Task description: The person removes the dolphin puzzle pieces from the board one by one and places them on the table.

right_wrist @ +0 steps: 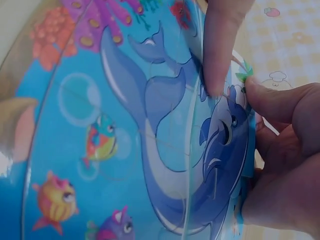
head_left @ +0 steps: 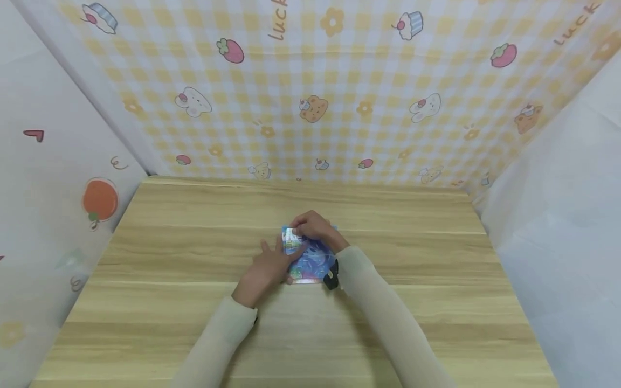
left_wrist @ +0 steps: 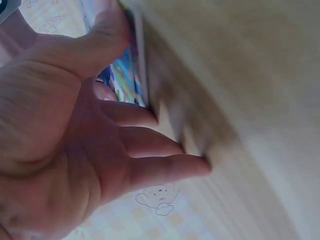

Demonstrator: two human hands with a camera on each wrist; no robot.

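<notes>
A flat, glossy blue puzzle point(head_left: 310, 264) with dolphins and fish printed on it lies on the wooden table. Faint seams cross the dolphin picture point(right_wrist: 165, 165) in the right wrist view. My right hand point(head_left: 312, 225) is at its far edge, the thumb and curled fingers point(right_wrist: 270, 102) pinching that edge. From the left, my left hand point(head_left: 269, 267) rests by the puzzle's near left side, its thumb laid across the picture. In the left wrist view, the other fingers of the left hand point(left_wrist: 95, 135) extend straight, tips touching the table beside the puzzle's edge point(left_wrist: 141, 65).
The wood-grain table point(head_left: 194, 242) reaches back to a yellow checked cloth wall point(head_left: 291, 70). White sheets hang at the left point(head_left: 48, 178) and right point(head_left: 558, 226). A dark wrist device point(head_left: 331, 277) sits at the right cuff, over the puzzle's near right corner.
</notes>
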